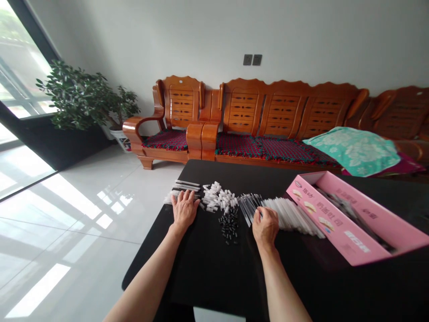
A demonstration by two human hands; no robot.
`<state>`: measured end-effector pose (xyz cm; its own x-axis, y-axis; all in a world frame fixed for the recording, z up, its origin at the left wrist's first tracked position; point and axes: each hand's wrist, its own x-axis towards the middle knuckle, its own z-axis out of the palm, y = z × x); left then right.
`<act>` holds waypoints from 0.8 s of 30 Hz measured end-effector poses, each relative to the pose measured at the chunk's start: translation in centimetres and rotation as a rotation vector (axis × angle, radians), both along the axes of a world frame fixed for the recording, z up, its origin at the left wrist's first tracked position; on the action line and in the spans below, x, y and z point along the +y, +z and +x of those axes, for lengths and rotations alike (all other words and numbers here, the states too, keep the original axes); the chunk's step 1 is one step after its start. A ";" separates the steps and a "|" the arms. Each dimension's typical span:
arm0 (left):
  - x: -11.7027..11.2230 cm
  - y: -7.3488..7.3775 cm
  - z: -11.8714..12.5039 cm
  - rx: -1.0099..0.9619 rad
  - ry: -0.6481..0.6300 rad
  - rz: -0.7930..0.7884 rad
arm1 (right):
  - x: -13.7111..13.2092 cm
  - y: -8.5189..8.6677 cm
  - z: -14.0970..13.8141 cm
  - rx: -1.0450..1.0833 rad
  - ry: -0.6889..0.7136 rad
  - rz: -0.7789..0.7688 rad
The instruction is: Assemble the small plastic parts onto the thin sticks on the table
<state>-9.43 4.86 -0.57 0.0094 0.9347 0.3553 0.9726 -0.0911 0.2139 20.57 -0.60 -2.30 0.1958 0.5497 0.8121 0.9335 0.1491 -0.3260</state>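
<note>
Small plastic parts on a black table
Left hand lies open on plastic rods; right hand clenches clear tubes.

A home living room, with a wooden sofa and potted plant

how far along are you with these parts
Done, it seems: a short row of dark-and-white sticks under the left hand. In hand: the right hand holds clear tubes. Left: loose piles of white pieces and black pieces, and the pink box with dark items inside.
</note>
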 end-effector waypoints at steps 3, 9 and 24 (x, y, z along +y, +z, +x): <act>-0.9 -0.2 0.3 0.015 0.018 -0.013 | 0.0 0.0 0.0 0.005 0.002 -0.011; -2.5 -0.8 0.6 0.052 0.045 -0.048 | -0.1 0.1 0.0 0.026 0.010 -0.028; -3.9 0.3 -2.5 -0.335 -0.028 0.153 | -0.1 0.0 0.0 0.021 0.003 -0.034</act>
<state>-11.89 0.96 -0.29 -0.1062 0.8713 0.4791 0.8475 -0.1727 0.5019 20.52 -0.71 -2.27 0.2111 0.5773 0.7888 0.9259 0.1406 -0.3507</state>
